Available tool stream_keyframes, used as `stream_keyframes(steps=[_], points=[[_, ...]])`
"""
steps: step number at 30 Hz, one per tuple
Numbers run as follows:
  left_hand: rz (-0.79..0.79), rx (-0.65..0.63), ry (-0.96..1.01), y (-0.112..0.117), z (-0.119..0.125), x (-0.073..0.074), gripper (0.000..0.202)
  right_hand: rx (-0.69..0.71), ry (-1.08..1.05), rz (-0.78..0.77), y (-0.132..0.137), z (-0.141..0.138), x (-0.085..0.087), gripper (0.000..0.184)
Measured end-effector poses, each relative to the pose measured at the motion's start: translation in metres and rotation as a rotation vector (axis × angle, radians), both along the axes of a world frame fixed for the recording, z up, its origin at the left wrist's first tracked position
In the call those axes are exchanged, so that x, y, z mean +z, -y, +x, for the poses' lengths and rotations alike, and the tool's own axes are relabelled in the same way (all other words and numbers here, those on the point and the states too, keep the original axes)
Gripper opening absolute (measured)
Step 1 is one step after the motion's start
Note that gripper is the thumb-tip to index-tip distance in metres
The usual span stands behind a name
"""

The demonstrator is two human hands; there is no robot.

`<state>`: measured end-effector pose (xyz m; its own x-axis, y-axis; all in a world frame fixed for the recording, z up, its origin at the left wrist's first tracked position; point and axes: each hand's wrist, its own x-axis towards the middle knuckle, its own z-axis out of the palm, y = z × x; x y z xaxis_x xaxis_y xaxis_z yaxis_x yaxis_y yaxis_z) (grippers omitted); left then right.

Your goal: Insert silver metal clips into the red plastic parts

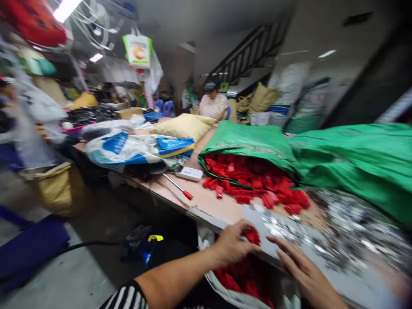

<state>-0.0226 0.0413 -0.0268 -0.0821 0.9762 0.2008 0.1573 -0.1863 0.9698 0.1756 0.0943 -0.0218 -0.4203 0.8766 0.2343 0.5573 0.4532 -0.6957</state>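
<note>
My left hand (234,242) is closed around a small red plastic piece (252,237) at the table's front edge. To its right, my right hand (301,262) reaches over the grey board (247,213) with its fingers stretched out; nothing shows between them. Just beyond its fingertips lie small shiny metal pieces (280,227), which spread into a larger, blurred heap to the right. Below my hands hangs a pale sack (214,281) with many red pieces (238,279) inside. More red pieces (257,176) spill from the mouth of a green sack (244,135) behind the board.
A tool with a red-tipped handle (187,195) and a white box (189,173) lie left of the spilled pieces. Beyond are a blue-white sack (138,148) and a beige sack (185,126). Another green sack (360,150) fills the right. A person (213,105) sits across the table.
</note>
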Motion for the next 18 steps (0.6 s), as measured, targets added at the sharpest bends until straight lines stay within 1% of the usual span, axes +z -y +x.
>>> stream_keyframes(steps=[1,3,5,7,11,18], points=[[0.013,-0.002,-0.109,0.001,-0.003,0.001,0.037,0.035,0.020,-0.032,0.004,-0.001,0.005,0.039],[0.008,-0.044,-0.128,0.001,-0.007,-0.003,0.035,0.028,0.040,-0.067,0.012,-0.005,0.009,0.039],[0.002,-0.093,-0.135,0.000,-0.010,-0.010,0.036,-0.009,0.064,-0.117,0.018,-0.009,0.007,0.036],[0.001,-0.115,-0.146,-0.001,-0.011,-0.017,0.038,-0.004,0.080,-0.154,0.022,-0.011,0.004,0.029],[0.002,-0.143,-0.187,-0.001,-0.013,-0.023,0.036,0.040,0.081,-0.136,0.029,-0.012,0.002,0.019],[0.004,-0.125,-0.277,-0.010,-0.015,-0.021,0.038,0.046,0.091,-0.086,0.030,-0.014,0.004,0.017]])
